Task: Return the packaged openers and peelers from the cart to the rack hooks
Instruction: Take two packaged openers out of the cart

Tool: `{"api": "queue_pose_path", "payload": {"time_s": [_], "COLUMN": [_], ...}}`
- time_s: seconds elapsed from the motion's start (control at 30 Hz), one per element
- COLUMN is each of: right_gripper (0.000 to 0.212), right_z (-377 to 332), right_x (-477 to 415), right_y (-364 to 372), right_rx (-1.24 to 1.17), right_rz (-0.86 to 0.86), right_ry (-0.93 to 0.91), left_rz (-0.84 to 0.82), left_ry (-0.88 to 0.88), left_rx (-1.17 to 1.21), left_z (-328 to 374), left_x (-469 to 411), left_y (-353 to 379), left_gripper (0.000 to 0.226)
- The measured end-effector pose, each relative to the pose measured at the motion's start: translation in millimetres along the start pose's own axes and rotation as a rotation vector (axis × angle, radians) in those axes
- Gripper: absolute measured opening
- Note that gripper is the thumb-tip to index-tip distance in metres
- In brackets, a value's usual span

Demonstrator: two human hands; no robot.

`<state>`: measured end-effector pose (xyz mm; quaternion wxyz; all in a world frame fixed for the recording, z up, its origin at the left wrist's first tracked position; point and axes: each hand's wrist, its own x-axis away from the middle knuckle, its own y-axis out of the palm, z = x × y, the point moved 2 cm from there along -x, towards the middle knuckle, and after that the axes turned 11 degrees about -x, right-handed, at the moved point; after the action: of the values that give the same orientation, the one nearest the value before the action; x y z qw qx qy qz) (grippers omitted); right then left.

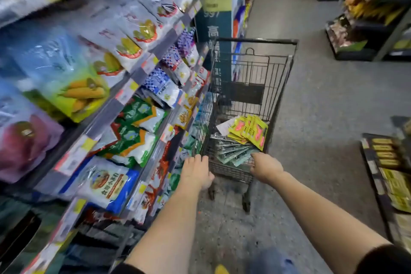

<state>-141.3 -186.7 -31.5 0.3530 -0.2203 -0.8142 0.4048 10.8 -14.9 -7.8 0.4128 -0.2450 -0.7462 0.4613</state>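
A black wire cart (278, 87) stands in the aisle ahead of me. Inside it lie yellow packaged items (251, 131) on top of several green-grey packaged items (231, 151). My left hand (196, 172) grips the cart's near rim at its left corner. My right hand (265, 165) holds the near rim at the right corner, fingers curled over the wire beside the green-grey packs. No rack hooks are in view.
Shelves (115, 104) packed with food bags run close along the cart's left side. A teal pillar with signs (216, 18) stands ahead left. Low displays (364, 29) sit far right, and another display (387, 162) near right. Grey floor (322, 95) stretches ahead.
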Motion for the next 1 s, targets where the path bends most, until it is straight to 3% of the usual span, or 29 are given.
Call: {"api": "queue_pose_path", "payload": {"time_s": [0.47,0.83,1.0], "right_gripper": [0.034,0.030,0.024], "right_z": [50,69,82], "right_x": [-191,-281,-310], "right_y": [-24,2,33], "right_rx": [-0.005,-0.218,-0.240], "right_rz": [-0.226,-0.322,-0.325], "right_ry": [0.013,0.179,0.314], "left_rz": [-0.192,-0.299,-0.296], "left_ry": [-0.110,-0.095,0.003], "left_rx": [0.022,-0.046,-0.090], "left_z": [26,29,21], "left_x": [-191,-288,-337], "left_y": [-15,-5,16], "left_gripper": [0.059,0.048,0.044]}}
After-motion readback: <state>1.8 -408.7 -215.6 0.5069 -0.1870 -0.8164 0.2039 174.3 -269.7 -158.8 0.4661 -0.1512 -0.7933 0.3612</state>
